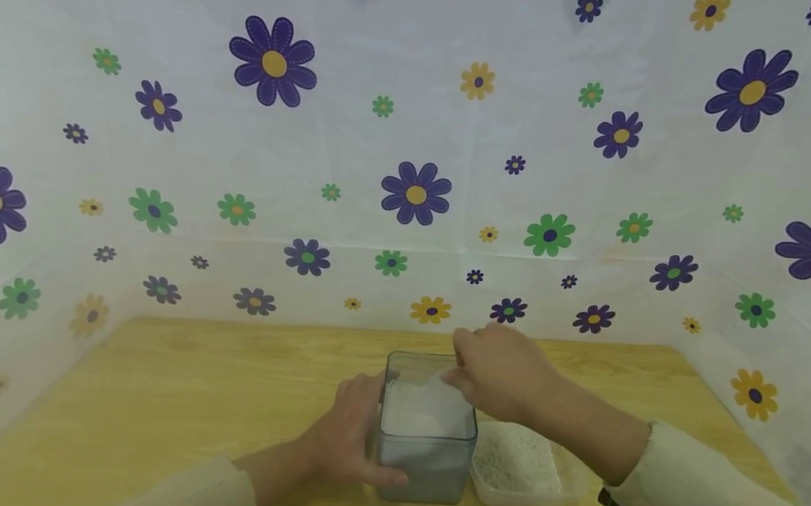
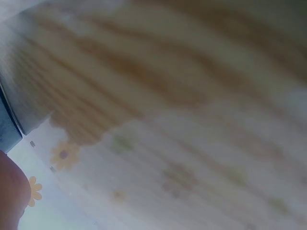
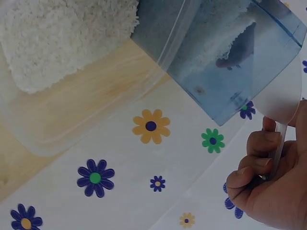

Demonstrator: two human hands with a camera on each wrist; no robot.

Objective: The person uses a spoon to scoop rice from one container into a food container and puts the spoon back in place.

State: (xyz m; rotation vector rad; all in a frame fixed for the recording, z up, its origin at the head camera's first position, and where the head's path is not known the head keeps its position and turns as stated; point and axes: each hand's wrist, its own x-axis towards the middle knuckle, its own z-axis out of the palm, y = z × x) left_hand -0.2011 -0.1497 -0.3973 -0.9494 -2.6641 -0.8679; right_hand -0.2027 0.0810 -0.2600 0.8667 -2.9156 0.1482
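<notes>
A bluish see-through square container (image 1: 424, 469) stands upright on the table, with white rice (image 1: 411, 408) inside. My left hand (image 1: 344, 435) grips it from the left, thumb across the front and fingers along the far side. In the left wrist view only a corner of the container (image 2: 7, 127) and part of a finger (image 2: 12, 196) show. Above the container's right rim, my right hand (image 1: 506, 372) holds a white spoon. The right wrist view shows fingers curled round its thin handle (image 3: 278, 148), with the broad spoon head (image 3: 283, 98) at the container's rim.
A shallow clear plastic tub (image 1: 501, 497) with a heap of rice (image 1: 518, 460) sits right beside the container, under my right forearm. Flower-printed white sheeting (image 1: 357, 146) walls the wooden table (image 1: 224, 382) at the back and both sides.
</notes>
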